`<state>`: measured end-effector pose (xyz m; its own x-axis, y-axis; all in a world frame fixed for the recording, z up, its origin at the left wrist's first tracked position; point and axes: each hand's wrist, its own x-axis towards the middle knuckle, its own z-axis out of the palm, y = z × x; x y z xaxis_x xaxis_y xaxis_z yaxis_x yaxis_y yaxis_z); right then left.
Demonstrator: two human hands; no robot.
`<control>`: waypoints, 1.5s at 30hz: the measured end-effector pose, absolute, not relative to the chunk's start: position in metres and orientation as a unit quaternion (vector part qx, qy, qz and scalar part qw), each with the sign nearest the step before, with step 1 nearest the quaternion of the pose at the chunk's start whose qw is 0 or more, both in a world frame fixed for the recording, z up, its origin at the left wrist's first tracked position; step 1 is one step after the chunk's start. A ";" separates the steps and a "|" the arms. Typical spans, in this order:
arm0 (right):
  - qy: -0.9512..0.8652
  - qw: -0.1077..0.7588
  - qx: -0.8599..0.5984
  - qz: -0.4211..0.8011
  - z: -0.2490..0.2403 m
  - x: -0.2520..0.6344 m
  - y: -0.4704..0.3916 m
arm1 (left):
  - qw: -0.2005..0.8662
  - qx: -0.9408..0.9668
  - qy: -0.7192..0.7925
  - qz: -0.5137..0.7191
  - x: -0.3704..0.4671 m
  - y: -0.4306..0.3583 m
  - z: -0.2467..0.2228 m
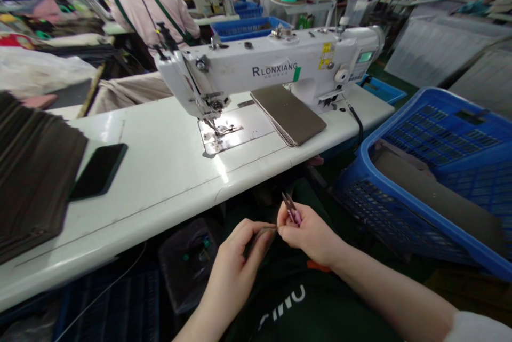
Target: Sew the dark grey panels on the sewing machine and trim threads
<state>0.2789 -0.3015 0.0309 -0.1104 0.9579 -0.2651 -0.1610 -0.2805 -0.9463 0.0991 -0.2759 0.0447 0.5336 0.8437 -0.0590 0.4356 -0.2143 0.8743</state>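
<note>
Above my lap, my left hand pinches a small brown piece, mostly hidden by the fingers. My right hand meets it at the piece's right end, fingertips closed, and also holds small thread snips with pink handles, blades pointing up and left. Beyond the hands stands a white sewing machine with its needle area lit. A stack of brown panels lies on the white table, right of the needle.
At the left are a tall pile of dark brown pieces and a black phone. A blue basket holding brown material stands at the right. A person in a pink top is behind the machine.
</note>
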 end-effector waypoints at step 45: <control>-0.620 0.166 -0.599 0.479 0.063 0.403 -0.282 | 0.633 0.268 0.633 0.355 0.003 -0.218 0.046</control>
